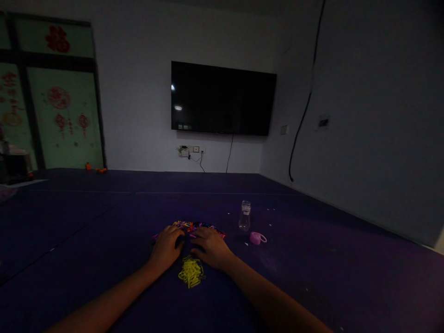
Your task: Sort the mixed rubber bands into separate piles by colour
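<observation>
A spread-out pile of small multicoloured looped pieces (189, 226) lies on the dark purple surface; they resemble rubber bands or clips, but I cannot tell which. My left hand (166, 247) rests palm down at its left near edge, thumb apart from the slightly bent fingers. From the right, my right hand (213, 247) reaches over the same pile, fingers extended and thumb pointing inward. Both hands hide part of the pile, and nothing shows gripped in either. Just nearer than the hands is a separate heap of yellow looped pieces (191, 272).
A clear bottle (244, 217) stands uncapped to the right, with a pink looped lid (255, 238) beside it. White scraps dot the purple surface (312, 268). Small orange objects (100, 170) sit at the far left edge. A television (224, 99) hangs on the back wall.
</observation>
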{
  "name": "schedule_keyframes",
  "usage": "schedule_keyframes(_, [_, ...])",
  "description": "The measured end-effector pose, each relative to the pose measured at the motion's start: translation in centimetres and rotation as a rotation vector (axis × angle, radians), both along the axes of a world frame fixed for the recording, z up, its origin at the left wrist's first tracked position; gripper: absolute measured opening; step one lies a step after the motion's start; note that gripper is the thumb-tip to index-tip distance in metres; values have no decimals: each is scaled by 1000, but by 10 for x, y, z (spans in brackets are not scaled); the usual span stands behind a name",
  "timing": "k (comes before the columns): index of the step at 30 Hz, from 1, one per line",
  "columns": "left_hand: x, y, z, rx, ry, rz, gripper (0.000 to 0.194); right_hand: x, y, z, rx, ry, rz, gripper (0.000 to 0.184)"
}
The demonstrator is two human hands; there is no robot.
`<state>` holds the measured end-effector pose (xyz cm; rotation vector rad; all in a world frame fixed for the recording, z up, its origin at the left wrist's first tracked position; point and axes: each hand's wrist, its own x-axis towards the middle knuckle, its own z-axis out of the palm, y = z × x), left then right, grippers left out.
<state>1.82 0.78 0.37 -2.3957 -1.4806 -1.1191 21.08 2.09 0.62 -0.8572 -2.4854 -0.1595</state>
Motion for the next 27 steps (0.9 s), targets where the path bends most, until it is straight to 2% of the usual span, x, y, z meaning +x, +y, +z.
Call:
schedule_keyframes(6, [-3,4,-6,20,46,26,28,-6,-7,2,-1,-2,51,25])
schedule_keyframes(15, [-1,4,-5,-25,257,-122,33,-7,-9,6,-25,-9,-68,26])
schedule_keyframes(27, [-1,8,-9,-139,295,-85,36,-7,-5,3,-25,-47,-70,25])
